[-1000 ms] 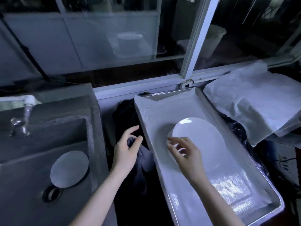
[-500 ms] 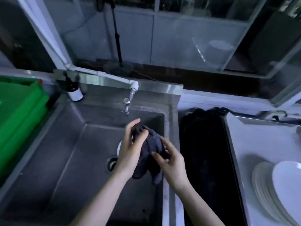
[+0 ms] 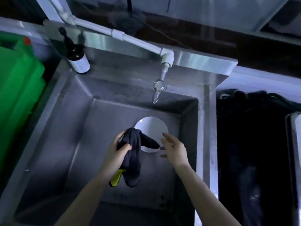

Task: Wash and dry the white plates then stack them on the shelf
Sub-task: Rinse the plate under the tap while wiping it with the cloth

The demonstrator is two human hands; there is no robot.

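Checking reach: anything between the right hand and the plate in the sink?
Nothing visible. The open right hand hovers by the white plate's right edge. The dark cloth in the left hand overlaps only the plate's left side.

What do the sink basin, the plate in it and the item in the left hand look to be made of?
Sink basin: brushed stainless steel, judging by its dull grey sheen and folded corners. Plate: glossy white, probably glazed ceramic, though melamine is possible. Dark cloth in the left hand: soft limp fabric, hanging in folds, with a yellow patch.
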